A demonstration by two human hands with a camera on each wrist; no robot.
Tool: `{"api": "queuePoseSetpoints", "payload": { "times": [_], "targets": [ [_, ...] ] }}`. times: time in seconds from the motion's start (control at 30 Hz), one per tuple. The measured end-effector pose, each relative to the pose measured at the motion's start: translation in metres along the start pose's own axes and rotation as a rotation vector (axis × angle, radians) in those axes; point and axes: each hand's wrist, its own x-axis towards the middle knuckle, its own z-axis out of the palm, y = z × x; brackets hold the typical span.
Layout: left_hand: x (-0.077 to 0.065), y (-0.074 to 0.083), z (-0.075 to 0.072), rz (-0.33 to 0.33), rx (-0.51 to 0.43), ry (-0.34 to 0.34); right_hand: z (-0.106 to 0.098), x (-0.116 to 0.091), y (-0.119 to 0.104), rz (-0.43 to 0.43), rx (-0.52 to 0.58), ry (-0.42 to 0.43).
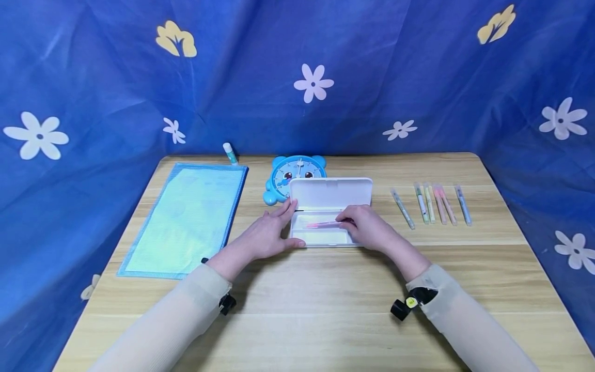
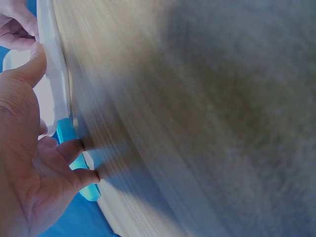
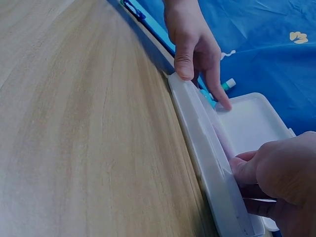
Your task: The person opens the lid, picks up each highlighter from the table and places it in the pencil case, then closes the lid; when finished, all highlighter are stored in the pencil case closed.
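Note:
A white pencil case (image 1: 321, 237) lies on the table with its lid (image 1: 332, 191) raised at the back. My left hand (image 1: 267, 235) spreads along the case's left end, its thumb at the front corner and its index finger touching the lid, as the right wrist view also shows. Inside the case, my right hand (image 1: 369, 227) pinches a pink pen (image 1: 321, 225), which lies lengthwise in the compartment behind the front divider. Part of the pen is hidden by the right fingers. A small dark-tipped stick (image 1: 299, 211) shows near the hinge.
Several capped pens (image 1: 402, 209) lie in a loose row right of the case. Behind the lid is a blue toy clock (image 1: 297, 166), partly covered. A light-blue mesh zip folder (image 1: 186, 217) lies at left, with a glue stick (image 1: 230, 153) at its far corner.

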Motion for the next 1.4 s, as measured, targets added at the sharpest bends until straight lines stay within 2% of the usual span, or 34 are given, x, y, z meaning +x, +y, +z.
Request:
{"api": "queuePoseSetpoints", "payload": {
  "times": [0.43, 0.6, 1.4],
  "targets": [
    [0.0, -0.001, 0.0, 0.001, 0.002, 0.002, -0.005, -0.001, 0.002, -0.007, 0.024, -0.002],
    [0.0, -0.001, 0.001, 0.001, -0.008, 0.002, -0.008, -0.005, 0.003, -0.005, 0.042, 0.028],
    [0.0, -0.001, 0.0, 0.002, -0.008, 0.001, -0.05, -0.025, 0.008, 0.011, 0.07, 0.166]
  ]
}}
